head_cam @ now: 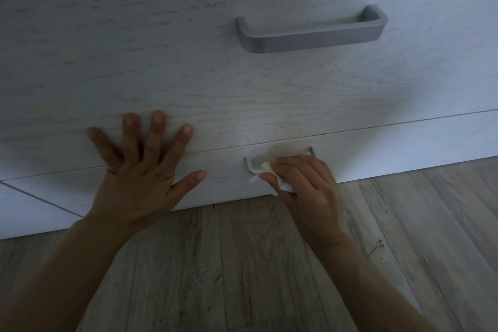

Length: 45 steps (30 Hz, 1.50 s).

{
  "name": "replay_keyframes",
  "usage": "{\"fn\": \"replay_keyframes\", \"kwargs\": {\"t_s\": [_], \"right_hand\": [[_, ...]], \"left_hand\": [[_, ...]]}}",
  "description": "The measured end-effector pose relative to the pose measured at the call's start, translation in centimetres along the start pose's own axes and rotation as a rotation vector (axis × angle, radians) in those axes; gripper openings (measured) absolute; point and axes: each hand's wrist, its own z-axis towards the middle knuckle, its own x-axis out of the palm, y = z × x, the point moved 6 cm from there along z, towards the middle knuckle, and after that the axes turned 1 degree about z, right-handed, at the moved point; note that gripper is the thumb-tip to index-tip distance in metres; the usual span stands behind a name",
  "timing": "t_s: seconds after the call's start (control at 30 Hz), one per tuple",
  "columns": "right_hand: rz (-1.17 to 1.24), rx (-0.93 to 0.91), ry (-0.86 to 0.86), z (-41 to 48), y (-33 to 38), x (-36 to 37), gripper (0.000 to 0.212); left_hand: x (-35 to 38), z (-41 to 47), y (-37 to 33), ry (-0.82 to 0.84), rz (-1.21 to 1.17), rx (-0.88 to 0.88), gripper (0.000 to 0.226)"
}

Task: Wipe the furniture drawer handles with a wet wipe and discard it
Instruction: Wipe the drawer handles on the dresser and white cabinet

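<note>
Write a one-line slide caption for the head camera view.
Right hand holds a wet wipe on the lowest drawer handle while the left hand presses flat against the drawer fronts.

You are in a home, in what looks like a bedroom or living room, seen from low down in dim light. Before you stands a pale, whitewashed wood-grain chest of drawers (161, 62) with a curved grey bar handle (310, 36) on its wide drawer front. Grey-brown wood-plank laminate floor (269, 264) runs beneath it.
</note>
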Motion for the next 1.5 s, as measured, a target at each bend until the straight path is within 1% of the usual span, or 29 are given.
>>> {"fn": "replay_keyframes", "kwargs": {"t_s": [0.1, 0.23, 0.3, 0.4, 0.5, 0.67, 0.73, 0.8, 0.9, 1.0, 1.1, 1.17, 1.23, 1.33, 1.43, 1.5], "right_hand": [[-0.011, 0.018, -0.020, 0.1, 0.4, 0.0, 0.022], [0.001, 0.026, -0.015, 0.8, 2.6, 2.0, 0.026], [0.018, 0.020, 0.003, 0.9, 2.1, 1.8, 0.027], [0.048, -0.025, 0.028, 0.6, 0.3, 0.1, 0.023], [0.024, -0.026, 0.024, 0.5, -0.2, -0.4, 0.025], [0.042, 0.001, 0.028, 0.8, 2.5, 2.4, 0.023], [0.059, 0.005, 0.040, 0.8, 2.1, 2.2, 0.023], [0.081, -0.028, 0.066, 0.5, 0.8, 1.1, 0.020], [0.062, -0.064, 0.099, 0.5, -0.8, -0.2, 0.021], [0.078, -0.077, 0.109, 0.8, 0.8, 1.4, 0.021], [0.101, -0.047, 0.092, 1.2, 1.7, 2.2, 0.027], [0.106, -0.022, 0.081, 0.9, 0.4, 1.0, 0.027], [0.072, -0.035, 0.094, 0.7, -1.0, -0.4, 0.028], [0.041, -0.037, 0.079, 0.8, -0.8, -0.4, 0.029], [0.075, -0.010, 0.054, 0.7, 1.2, 1.3, 0.023], [0.065, -0.036, 0.050, 0.3, 1.6, 1.7, 0.017]], "left_hand": [[0.0, 0.1, -0.1, -0.005, 0.013, 0.000, 0.082], [0.1, 0.1, -0.1, 0.000, 0.002, 0.000, 0.081], [0.0, 0.0, 0.0, -0.001, 0.003, -0.001, 0.080], [0.1, 0.0, -0.1, -0.006, -0.002, -0.003, 0.080], [0.1, 0.1, -0.1, -0.010, -0.001, -0.006, 0.080], [0.0, 0.0, -0.1, -0.008, 0.004, -0.004, 0.080], [0.1, 0.0, -0.1, -0.009, 0.007, 0.004, 0.080], [0.1, 0.0, -0.1, -0.015, 0.016, 0.007, 0.080], [0.1, 0.0, -0.1, -0.025, 0.026, 0.001, 0.081], [0.1, 0.1, -0.1, -0.017, 0.012, 0.002, 0.082], [0.1, 0.0, -0.1, -0.011, 0.013, 0.007, 0.080], [0.1, 0.0, -0.1, -0.006, 0.001, 0.002, 0.079], [0.2, 0.0, -0.1, -0.005, -0.007, -0.006, 0.079], [0.1, 0.1, -0.1, -0.023, 0.009, -0.008, 0.081], [0.1, 0.0, -0.1, -0.024, 0.019, -0.002, 0.082], [0.1, 0.0, 0.0, -0.016, 0.018, 0.002, 0.081]]}}
